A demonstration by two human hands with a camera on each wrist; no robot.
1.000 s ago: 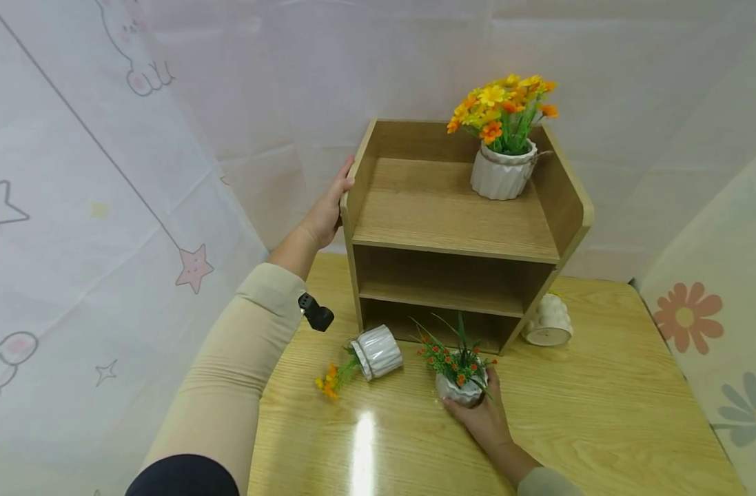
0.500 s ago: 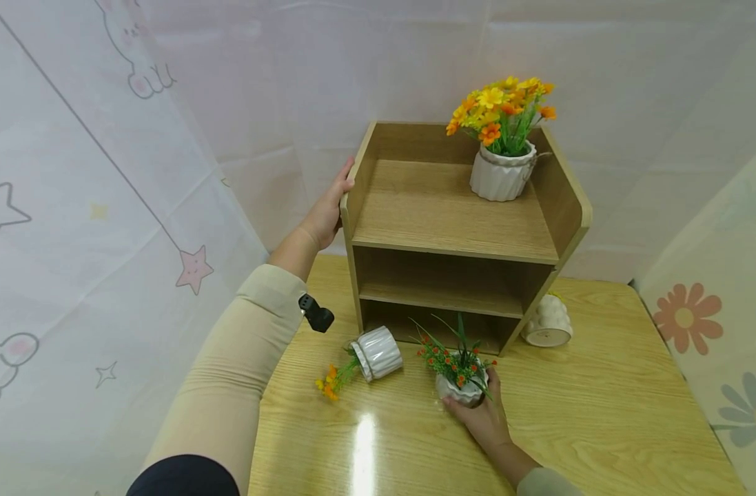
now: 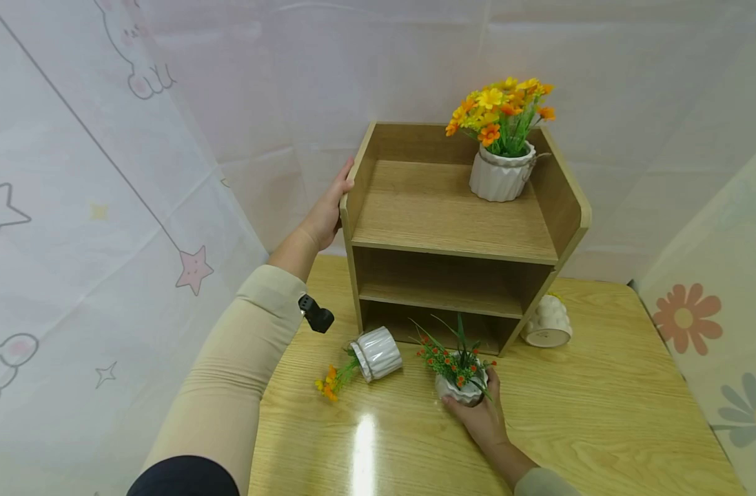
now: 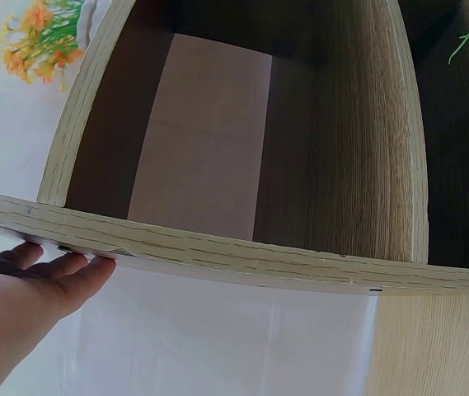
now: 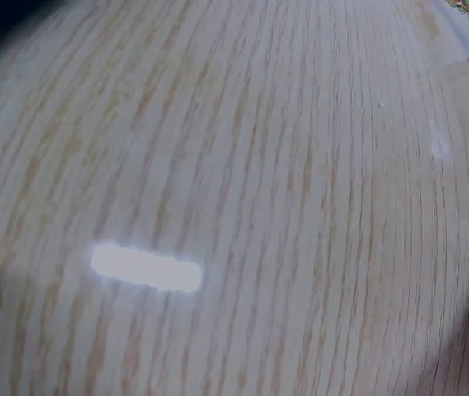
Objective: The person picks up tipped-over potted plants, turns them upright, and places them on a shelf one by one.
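Observation:
My left hand (image 3: 323, 215) rests against the outer left side of a small wooden shelf (image 3: 455, 210). In the left wrist view its fingertips (image 4: 94, 271) press flat along the side panel (image 4: 218, 243). Low in front of the shelf, my right hand (image 3: 486, 417) grips a white ribbed flowerpot (image 3: 461, 387) from its right side. Grassy leaves and small red flowers (image 3: 446, 363) stick up out of that pot. The right wrist view shows mostly the wood-grain table (image 5: 283, 206), with only a dark blurred edge of the hand at the right.
On the top shelf, at the right, stands a white pot (image 3: 502, 173) of yellow and orange flowers. Another white pot (image 3: 379, 353) lies tipped over at the left, its yellow flowers on the table (image 3: 601, 406). A bumpy white pot (image 3: 548, 322) lies beside the shelf's right side.

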